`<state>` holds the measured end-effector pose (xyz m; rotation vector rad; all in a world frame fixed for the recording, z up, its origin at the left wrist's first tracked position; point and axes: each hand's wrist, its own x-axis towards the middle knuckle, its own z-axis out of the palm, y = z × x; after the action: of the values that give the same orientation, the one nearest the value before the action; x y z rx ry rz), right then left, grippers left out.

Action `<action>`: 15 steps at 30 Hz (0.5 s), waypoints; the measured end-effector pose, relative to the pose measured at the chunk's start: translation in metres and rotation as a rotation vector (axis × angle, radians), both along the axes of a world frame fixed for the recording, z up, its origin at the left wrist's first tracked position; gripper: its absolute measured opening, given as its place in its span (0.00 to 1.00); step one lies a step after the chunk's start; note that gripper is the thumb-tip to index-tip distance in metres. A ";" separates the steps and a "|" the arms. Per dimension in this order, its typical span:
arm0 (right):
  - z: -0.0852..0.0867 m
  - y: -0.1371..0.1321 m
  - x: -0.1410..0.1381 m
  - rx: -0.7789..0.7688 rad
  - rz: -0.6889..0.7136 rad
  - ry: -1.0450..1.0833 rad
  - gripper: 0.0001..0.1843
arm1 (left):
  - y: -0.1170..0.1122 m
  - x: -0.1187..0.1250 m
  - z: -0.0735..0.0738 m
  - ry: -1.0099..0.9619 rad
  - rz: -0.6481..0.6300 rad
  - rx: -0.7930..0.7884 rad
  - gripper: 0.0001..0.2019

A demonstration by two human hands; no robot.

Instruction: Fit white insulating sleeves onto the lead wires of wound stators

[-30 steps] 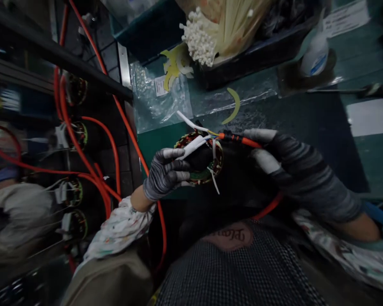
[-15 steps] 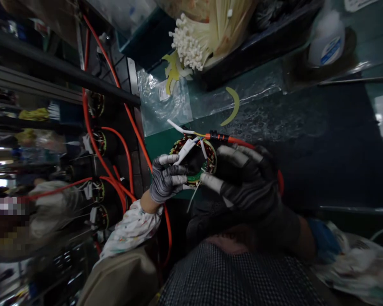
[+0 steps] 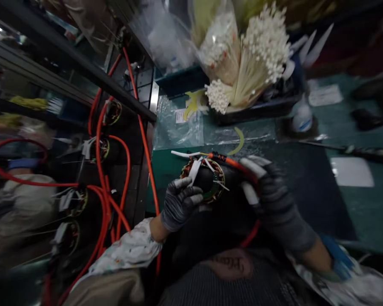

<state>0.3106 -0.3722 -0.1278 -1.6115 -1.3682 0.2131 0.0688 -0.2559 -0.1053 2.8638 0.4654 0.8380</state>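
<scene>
A motor stator (image 3: pixel 221 170), a ring of copper windings with a green circuit board and white sleeved wires (image 3: pixel 195 170), sits in the opening of a dark round body at the middle. My left hand (image 3: pixel 181 202), in a grey striped glove with pale fingertips, grips its near left rim. An orange-red cable (image 3: pixel 234 163) with black ties runs from the stator's top to the right. My right hand (image 3: pixel 274 202), gloved alike, is right of the stator beside this cable. Its thumb and fingers are apart, with the cable passing near the gap. A thin white tie end sticks out from the ring.
A black bin (image 3: pixel 258 112) holds bundles of white-tipped strips. A plastic bag (image 3: pixel 178 127) and a yellow curved strip (image 3: pixel 238 142) lie on the green bench. A bottle (image 3: pixel 302 119) and a screwdriver (image 3: pixel 370 152) lie right. At left, more stators (image 3: pixel 76 202) with red cables stand near another person's arm.
My right hand has drawn away from the stator's board to the right, near the cable. My left hand stays on the rim. The camera view has shifted, showing more of the bench's back.
</scene>
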 end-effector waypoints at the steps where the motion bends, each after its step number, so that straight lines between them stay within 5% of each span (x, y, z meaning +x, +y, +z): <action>1: -0.004 0.006 0.006 -0.002 0.029 0.010 0.27 | 0.001 0.002 0.000 -0.013 -0.033 0.027 0.15; 5: -0.014 0.030 0.034 -0.033 0.161 -0.054 0.22 | 0.017 -0.005 -0.005 0.039 -0.164 0.091 0.09; 9: 0.002 0.056 0.055 -0.092 0.202 -0.237 0.16 | 0.028 -0.011 -0.021 0.130 -0.175 0.146 0.16; 15: 0.032 0.117 0.062 -0.026 -0.203 -0.558 0.14 | 0.024 -0.001 -0.036 0.054 -0.110 0.209 0.21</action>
<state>0.3723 -0.2550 -0.0957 -1.9007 -1.5949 -0.3699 0.0683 -0.2318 -0.1415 3.0753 0.2344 0.8386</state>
